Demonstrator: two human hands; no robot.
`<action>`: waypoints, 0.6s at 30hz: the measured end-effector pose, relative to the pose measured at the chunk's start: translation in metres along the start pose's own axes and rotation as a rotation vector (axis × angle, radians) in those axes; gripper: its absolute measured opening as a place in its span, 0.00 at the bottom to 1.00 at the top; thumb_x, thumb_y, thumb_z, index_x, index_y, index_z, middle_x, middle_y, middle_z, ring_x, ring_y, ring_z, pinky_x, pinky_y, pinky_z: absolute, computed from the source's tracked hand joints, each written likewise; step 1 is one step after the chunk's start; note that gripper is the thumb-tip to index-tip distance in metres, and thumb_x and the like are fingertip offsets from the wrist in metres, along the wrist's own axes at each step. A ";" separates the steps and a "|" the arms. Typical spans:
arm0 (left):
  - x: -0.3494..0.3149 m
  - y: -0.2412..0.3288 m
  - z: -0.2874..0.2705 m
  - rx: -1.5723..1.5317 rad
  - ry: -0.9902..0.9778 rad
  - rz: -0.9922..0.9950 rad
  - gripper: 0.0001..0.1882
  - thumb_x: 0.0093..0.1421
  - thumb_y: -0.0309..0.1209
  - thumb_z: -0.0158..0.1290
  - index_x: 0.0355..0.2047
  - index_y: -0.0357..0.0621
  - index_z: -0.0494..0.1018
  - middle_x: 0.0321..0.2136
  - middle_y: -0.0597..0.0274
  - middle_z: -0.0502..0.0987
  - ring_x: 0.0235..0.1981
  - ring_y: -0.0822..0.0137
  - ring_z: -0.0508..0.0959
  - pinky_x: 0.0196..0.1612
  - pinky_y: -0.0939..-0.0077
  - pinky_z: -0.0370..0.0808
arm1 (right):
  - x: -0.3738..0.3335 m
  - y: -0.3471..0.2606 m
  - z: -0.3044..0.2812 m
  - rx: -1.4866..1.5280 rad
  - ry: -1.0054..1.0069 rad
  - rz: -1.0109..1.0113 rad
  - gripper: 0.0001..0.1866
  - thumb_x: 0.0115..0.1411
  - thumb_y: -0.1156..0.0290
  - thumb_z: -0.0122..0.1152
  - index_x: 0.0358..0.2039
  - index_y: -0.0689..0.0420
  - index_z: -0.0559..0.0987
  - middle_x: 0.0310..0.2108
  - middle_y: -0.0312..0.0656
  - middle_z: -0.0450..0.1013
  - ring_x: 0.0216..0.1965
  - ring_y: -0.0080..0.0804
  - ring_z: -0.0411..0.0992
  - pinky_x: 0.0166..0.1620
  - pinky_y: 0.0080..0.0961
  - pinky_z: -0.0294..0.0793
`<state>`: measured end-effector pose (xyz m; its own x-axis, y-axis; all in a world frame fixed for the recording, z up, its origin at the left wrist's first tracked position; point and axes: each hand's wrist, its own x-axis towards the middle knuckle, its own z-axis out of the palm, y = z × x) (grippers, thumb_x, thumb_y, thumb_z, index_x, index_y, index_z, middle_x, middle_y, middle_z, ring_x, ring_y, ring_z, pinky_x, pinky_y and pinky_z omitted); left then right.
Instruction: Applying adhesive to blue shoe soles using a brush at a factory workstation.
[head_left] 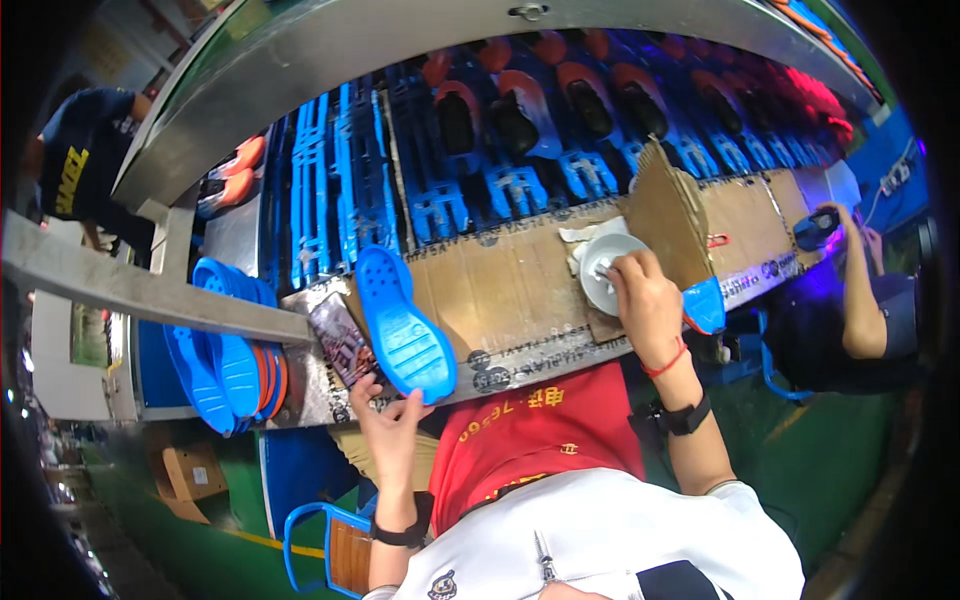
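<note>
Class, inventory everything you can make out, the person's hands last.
loose sole: one, blue, on bench
stacked soles: several, blue and orange, bench left
bowl: one, white, on bench
flat object: one, dark, beside loose sole
upright cardboard: one, brown, right of bowl
racks: many, blue, beyond bench
shoes: many, red and blue, on racks
chair: one, blue-framed, lower left
co-workers: two, dark-clothed, left and right edges
left hand: one, bare, at loose sole
right hand: one, bare, fingers in bowl

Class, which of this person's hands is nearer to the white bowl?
Right. The right hand has its fingers over the white bowl; the left hand is farther away, off to the bowl's left, by the blue sole's near end.
</note>
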<state>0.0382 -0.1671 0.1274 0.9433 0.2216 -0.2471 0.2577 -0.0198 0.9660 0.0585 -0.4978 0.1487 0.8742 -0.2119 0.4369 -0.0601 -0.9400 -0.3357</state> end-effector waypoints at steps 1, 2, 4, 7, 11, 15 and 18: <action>0.003 0.006 -0.002 -0.108 0.012 -0.054 0.32 0.54 0.15 0.57 0.55 0.39 0.54 0.50 0.55 0.57 0.39 0.62 0.77 0.35 0.71 0.81 | 0.001 0.002 0.004 -0.008 -0.032 -0.006 0.03 0.57 0.71 0.60 0.32 0.54 0.76 0.35 0.43 0.72 0.26 0.47 0.75 0.28 0.39 0.75; 0.011 0.010 -0.008 -0.167 -0.026 -0.188 0.29 0.56 0.18 0.56 0.56 0.37 0.56 0.46 0.56 0.64 0.40 0.65 0.76 0.34 0.74 0.80 | 0.002 0.003 0.006 -0.023 -0.036 -0.018 0.04 0.57 0.70 0.59 0.32 0.55 0.76 0.36 0.43 0.72 0.26 0.47 0.75 0.27 0.39 0.75; 0.022 0.010 -0.030 -0.510 -0.225 -0.340 0.26 0.57 0.23 0.54 0.56 0.35 0.60 0.43 0.57 0.71 0.39 0.68 0.73 0.37 0.75 0.74 | 0.004 0.003 0.009 -0.023 -0.045 -0.008 0.03 0.57 0.71 0.60 0.31 0.54 0.76 0.35 0.42 0.72 0.26 0.47 0.75 0.27 0.39 0.75; 0.017 0.024 -0.023 -0.634 -0.273 -0.387 0.27 0.55 0.25 0.55 0.55 0.34 0.61 0.44 0.56 0.72 0.40 0.66 0.72 0.40 0.72 0.73 | 0.007 0.006 0.011 -0.044 -0.060 -0.022 0.03 0.57 0.71 0.60 0.31 0.54 0.75 0.34 0.41 0.72 0.26 0.47 0.74 0.27 0.39 0.74; 0.007 0.044 0.006 -0.450 -0.406 -0.191 0.32 0.51 0.25 0.55 0.57 0.34 0.59 0.50 0.52 0.70 0.51 0.57 0.72 0.52 0.60 0.71 | 0.006 0.006 0.002 -0.042 -0.152 -0.031 0.03 0.57 0.72 0.60 0.30 0.55 0.76 0.33 0.41 0.72 0.26 0.47 0.74 0.29 0.39 0.75; 0.014 0.054 0.031 -0.394 -0.504 -0.191 0.31 0.55 0.14 0.52 0.59 0.36 0.56 0.51 0.52 0.70 0.50 0.60 0.75 0.50 0.63 0.78 | 0.006 -0.001 -0.019 0.068 -0.098 -0.014 0.04 0.58 0.71 0.59 0.31 0.56 0.75 0.34 0.45 0.72 0.28 0.50 0.74 0.30 0.41 0.74; 0.012 0.059 0.056 -0.325 -0.469 -0.002 0.30 0.56 0.13 0.52 0.58 0.36 0.57 0.50 0.53 0.71 0.49 0.63 0.75 0.48 0.68 0.78 | 0.007 -0.018 -0.040 0.257 -0.070 -0.007 0.02 0.56 0.77 0.60 0.31 0.58 0.76 0.33 0.45 0.73 0.28 0.47 0.74 0.29 0.36 0.73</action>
<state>0.0762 -0.2202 0.1771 0.9540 -0.2368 -0.1841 0.2517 0.2979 0.9208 0.0466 -0.4934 0.1907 0.9060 -0.1777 0.3842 0.0630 -0.8409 -0.5375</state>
